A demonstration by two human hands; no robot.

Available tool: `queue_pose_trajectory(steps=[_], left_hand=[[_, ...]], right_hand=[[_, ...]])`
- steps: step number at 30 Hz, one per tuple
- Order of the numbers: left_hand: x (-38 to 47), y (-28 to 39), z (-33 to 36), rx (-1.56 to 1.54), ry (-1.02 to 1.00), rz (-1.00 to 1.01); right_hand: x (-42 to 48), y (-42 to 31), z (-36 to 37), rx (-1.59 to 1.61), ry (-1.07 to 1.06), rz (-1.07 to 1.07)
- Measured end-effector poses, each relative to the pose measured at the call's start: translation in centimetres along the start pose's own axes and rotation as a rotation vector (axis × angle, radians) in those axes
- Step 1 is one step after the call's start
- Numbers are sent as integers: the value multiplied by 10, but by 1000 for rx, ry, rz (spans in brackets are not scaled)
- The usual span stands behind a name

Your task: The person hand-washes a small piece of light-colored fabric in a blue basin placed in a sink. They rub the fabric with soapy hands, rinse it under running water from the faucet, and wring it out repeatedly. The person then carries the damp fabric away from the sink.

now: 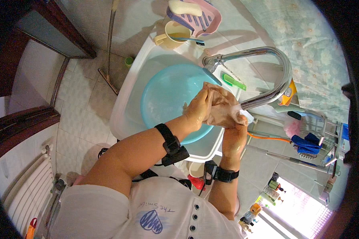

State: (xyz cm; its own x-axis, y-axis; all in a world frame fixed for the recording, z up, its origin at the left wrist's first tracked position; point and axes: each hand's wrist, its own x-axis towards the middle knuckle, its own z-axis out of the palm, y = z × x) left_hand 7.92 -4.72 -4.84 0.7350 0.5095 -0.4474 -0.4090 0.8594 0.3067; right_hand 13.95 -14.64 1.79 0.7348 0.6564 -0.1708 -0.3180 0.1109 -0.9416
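A thin, wet, brownish cloth [223, 109] is stretched between my two hands beneath the mouth of the chrome gooseneck faucet [257, 53]. Its left side is gripped by my left hand [197, 109], with the wrist over the basin's edge. My right hand [237, 131] pinches the near right corner of the cloth, close to the faucet's end. Below the hands, a round light-blue plastic basin [164, 95] stands in the white sink [124, 104]. Both wrists wear black straps with small black devices.
On the sink's back ledge are a cream mug [176, 33] with a brush across it and a green brush [233, 82]. A pink soap dish [208, 18] holds a white soap bar [185, 8]. A metal rack [326, 134] with cloths is at right, a long-handled floor squeegee [109, 56] at left.
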Motion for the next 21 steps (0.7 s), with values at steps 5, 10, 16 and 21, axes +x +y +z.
queue_pose_trajectory(steps=[5,10,16,21], left_hand=[[-5,-6,18,-140,-28,-203],[-22,-13,32,117,30,-214],[-17,10,39,108,-33,39],[-34,7,51,282,64,-193]], right_hand=[[-10,14,16,-462,-139,-108],[18,10,32,-516,23,126],[0,-7,59,-269,191,222],[13,-14,57,-317,-21,308]])
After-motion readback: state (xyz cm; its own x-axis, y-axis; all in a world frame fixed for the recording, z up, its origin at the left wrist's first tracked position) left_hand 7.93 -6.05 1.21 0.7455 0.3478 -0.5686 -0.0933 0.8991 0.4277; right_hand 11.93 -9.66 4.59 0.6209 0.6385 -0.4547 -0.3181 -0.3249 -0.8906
